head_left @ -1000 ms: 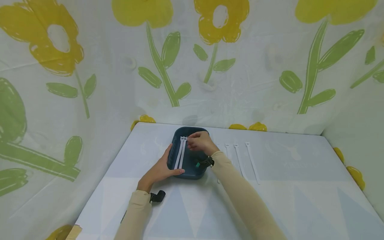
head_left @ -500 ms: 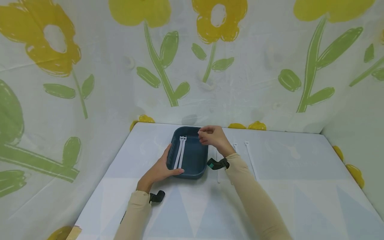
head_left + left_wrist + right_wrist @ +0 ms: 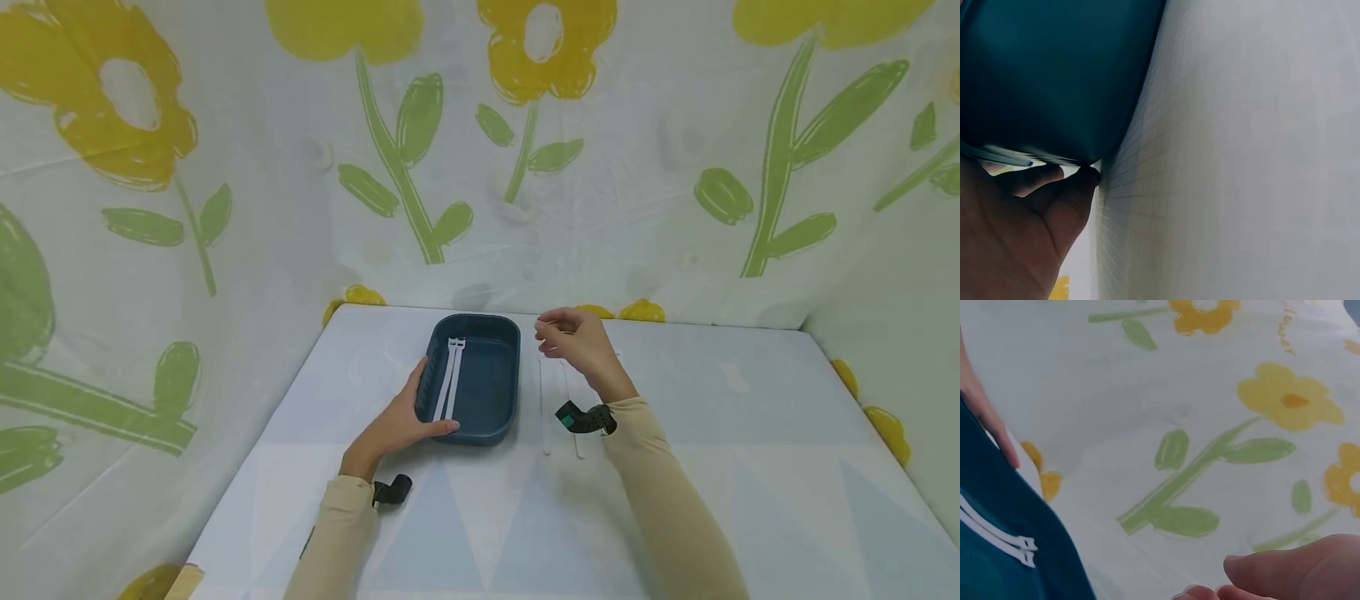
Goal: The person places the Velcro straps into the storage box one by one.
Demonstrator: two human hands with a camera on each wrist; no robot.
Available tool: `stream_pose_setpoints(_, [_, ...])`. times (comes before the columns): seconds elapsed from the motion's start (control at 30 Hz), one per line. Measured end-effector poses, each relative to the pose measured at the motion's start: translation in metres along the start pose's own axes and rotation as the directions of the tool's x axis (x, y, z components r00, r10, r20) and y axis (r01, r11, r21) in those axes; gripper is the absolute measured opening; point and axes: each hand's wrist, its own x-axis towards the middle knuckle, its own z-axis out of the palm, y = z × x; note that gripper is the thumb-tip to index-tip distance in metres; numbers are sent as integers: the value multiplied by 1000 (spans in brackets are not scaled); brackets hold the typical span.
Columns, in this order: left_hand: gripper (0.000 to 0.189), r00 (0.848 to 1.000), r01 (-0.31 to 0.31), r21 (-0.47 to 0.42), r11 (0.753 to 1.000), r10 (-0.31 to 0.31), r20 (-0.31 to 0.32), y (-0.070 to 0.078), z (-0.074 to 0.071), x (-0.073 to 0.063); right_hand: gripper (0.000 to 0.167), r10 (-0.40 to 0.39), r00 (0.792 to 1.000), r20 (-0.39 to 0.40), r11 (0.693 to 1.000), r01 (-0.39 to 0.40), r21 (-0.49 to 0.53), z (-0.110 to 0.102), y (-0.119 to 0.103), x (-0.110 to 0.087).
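A dark blue rectangular tray stands on the table, and two white cable ties with slotted heads lie lengthwise along its left side. My left hand holds the tray at its near left corner, thumb over the near rim and fingers along the left wall. To the right of the tray, above the table, hovers my right hand; its fingers are loosely bent with nothing visible between them. Beneath and beside it lie more white cable ties, partly hidden by the hand and wrist.
The white table has pale blue triangles printed on it. Behind and at both sides hangs a white cloth with yellow flowers. Each wrist wears a black strap with a small camera.
My right hand has moved out of the tray to the right, over the loose cable ties. The left hand, the tray and the two ties in it stay put.
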Motion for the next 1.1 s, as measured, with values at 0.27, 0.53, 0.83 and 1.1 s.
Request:
stream_pose_setpoints(0.27, [131,1000,-6,3,1000,6,-8,0,0,0,35,-24,997,-68,999,20,-49,-24,10,-11])
stream_pose_setpoints(0.53, [130,1000,-11,6,1000,11,-4,0,0,0,39,-23,991,-131,997,13,-77,-44,18,-22])
stream_pose_setpoints(0.83, [129,1000,-1,17,1000,1,3,0,0,0,41,10,979,-205,993,-34,-115,-60,35,-32])
stream_pose_setpoints(1.1, [130,1000,-6,10,1000,6,6,0,-1,0,40,26,953,-302,987,-73,-146,-66,50,-39])
